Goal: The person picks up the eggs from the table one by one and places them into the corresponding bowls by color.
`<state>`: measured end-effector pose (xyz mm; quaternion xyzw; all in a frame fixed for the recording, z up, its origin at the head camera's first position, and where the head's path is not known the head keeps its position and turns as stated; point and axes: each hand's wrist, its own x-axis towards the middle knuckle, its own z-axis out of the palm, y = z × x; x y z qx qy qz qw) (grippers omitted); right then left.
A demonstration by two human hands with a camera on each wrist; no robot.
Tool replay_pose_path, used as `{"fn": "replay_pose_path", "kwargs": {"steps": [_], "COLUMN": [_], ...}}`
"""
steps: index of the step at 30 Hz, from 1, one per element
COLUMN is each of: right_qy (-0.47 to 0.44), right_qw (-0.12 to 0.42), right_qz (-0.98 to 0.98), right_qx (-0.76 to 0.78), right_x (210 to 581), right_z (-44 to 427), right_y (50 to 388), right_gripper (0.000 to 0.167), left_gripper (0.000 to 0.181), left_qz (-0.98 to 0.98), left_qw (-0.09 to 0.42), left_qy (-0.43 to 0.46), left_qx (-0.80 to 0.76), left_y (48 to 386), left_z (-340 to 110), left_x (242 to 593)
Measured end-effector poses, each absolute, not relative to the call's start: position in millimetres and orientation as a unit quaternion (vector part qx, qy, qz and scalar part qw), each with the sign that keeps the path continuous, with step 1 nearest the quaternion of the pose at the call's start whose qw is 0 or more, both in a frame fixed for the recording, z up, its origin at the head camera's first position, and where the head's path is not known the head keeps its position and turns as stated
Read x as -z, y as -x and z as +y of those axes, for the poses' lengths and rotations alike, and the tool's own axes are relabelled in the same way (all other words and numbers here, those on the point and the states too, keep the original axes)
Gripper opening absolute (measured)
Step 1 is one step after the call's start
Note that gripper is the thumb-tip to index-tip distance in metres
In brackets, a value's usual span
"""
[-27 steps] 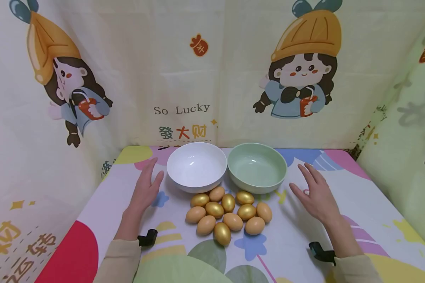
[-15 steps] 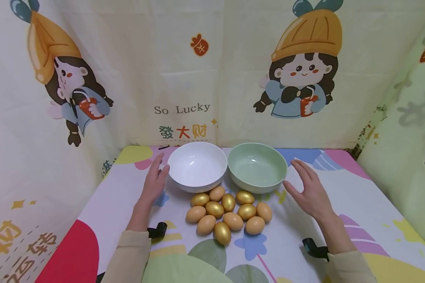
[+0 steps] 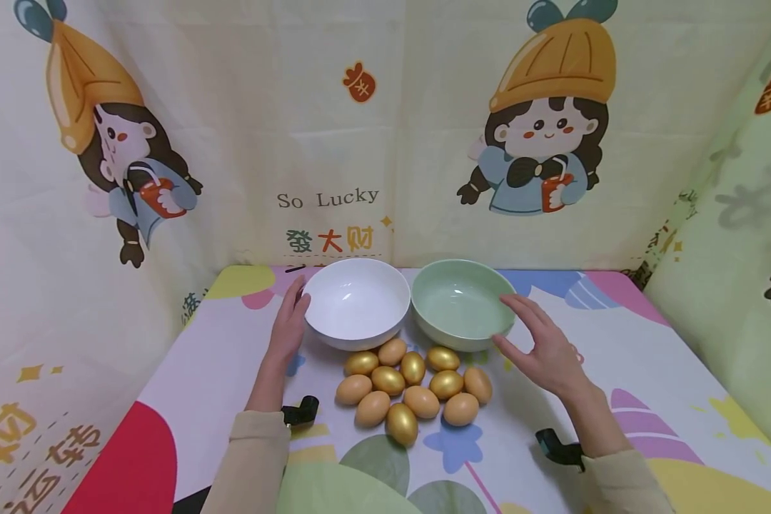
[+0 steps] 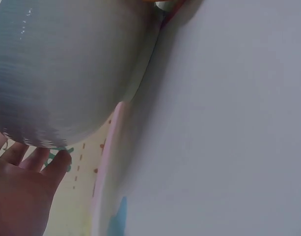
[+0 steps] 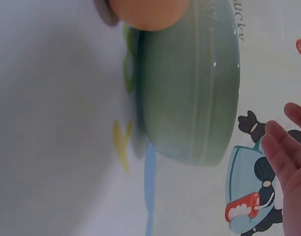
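Note:
A white bowl (image 3: pixel 358 303) and a light green bowl (image 3: pixel 462 307) stand side by side at the table's back, their rims close together. At the white bowl's left side is my left hand (image 3: pixel 286 328), fingers extended; in the left wrist view its fingertips reach the bowl's wall (image 4: pixel 67 78), though contact is hard to tell. My right hand (image 3: pixel 546 353) hovers by the green bowl's right rim with fingers spread. The right wrist view shows a gap between that hand (image 5: pixel 293 172) and the bowl. Brown eggs (image 3: pixel 422 402) and gold eggs (image 3: pixel 402 425) lie loose in front.
Several eggs fill the space right before the bowls, the nearest ones almost under them. A patterned cloth (image 3: pixel 218 400) covers the table. Printed curtains (image 3: pixel 334 143) hang behind and at both sides. A black camera mount (image 3: pixel 559 448) sits at the right wrist, another (image 3: pixel 302 412) at the left.
Both hands have moved inward: the left rightward up to the white bowl's side, the right leftward to the green bowl's rim. Bowls and eggs stay in place.

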<state>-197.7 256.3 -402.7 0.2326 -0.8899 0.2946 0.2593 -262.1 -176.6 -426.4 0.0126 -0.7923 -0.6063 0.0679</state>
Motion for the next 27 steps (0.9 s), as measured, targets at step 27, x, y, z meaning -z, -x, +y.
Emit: {"fn": "replay_pose_path", "kwargs": {"steps": [27], "right_qy": [-0.356], "right_qw": [0.226], "right_qz": [-0.819], "right_qx": [-0.39], "right_x": [399.3], "right_z": [212.5], "right_y": [214.9], "right_gripper": [0.066], "left_gripper": [0.054], "left_qz": [-0.687], "left_qw": [0.064], "left_qy": [0.001], "left_qx": [0.723], "left_y": [269.4], "left_z": [-175.4], "left_x": [448.8]}}
